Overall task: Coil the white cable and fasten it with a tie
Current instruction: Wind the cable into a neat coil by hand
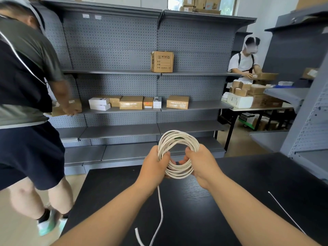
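Observation:
The white cable (177, 139) is wound into a round coil of several loops, held up above the black table (248, 183). My left hand (154, 167) grips the coil's left side and my right hand (201, 163) grips its right side, thumbs through the ring. A loose tail of the cable (160, 210) hangs from my left hand down to the table, its end curling near the front edge. A thin white tie (285, 213) lies flat on the table to the right, apart from both hands.
Grey pegboard shelving (113, 55) with cardboard boxes (131, 102) stands behind the table. A person (26, 96) stands close at the left, reaching to a shelf. Another person (245, 61) works at a box-laden table at back right. A grey rack (308, 125) stands right.

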A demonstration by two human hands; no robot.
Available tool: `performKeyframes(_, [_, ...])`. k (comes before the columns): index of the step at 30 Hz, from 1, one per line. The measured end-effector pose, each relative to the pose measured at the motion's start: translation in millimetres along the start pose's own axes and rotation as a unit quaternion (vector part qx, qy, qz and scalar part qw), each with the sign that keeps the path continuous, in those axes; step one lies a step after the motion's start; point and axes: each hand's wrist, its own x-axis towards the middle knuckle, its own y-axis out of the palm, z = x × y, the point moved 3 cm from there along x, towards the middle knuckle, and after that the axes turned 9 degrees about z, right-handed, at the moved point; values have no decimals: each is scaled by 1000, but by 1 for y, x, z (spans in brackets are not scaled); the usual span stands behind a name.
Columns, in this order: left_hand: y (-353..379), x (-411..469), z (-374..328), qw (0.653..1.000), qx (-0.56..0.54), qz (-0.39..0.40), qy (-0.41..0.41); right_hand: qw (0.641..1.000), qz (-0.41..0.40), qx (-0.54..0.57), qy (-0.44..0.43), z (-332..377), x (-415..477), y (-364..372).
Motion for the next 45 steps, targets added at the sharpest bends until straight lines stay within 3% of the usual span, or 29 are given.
performKeyframes(5, [-6, 4, -3, 1000, 3, -16, -15, 997, -4, -61, -42, 7, -3, 0])
performKeyframes(8, [-15, 8, -6, 991, 132, 5, 22, 984, 14, -160, -74, 17, -7, -4])
performKeyframes(12, [-29, 11, -9, 929, 360, 43, 78, 951, 44, -296, -78, 23, -9, -8])
performKeyframes(18, [-49, 27, -15, 941, 325, 64, 73, 905, 87, -410, -75, 21, -13, -10])
performKeyframes(23, [-38, 21, -6, 989, 107, 105, -7, 926, 84, -353, -107, 28, -13, -8])
performKeyframes(26, [-24, 11, -2, 994, 25, 86, -56, 943, 35, -309, -119, 26, -11, -9])
performKeyframes(32, [4, 0, 4, 992, -117, 42, -16, 976, -65, -176, -115, 22, -5, -15])
performKeyframes(34, [11, -2, 2, 995, -84, 49, -1, 982, -82, -133, -110, 19, -5, -13])
performKeyframes(39, [5, 6, -7, 997, 62, -31, 46, 996, -68, -14, -62, 10, -6, -8])
performKeyframes(45, [-6, 11, -11, 980, 191, -1, 63, 999, -2, 3, -35, 10, -4, -8])
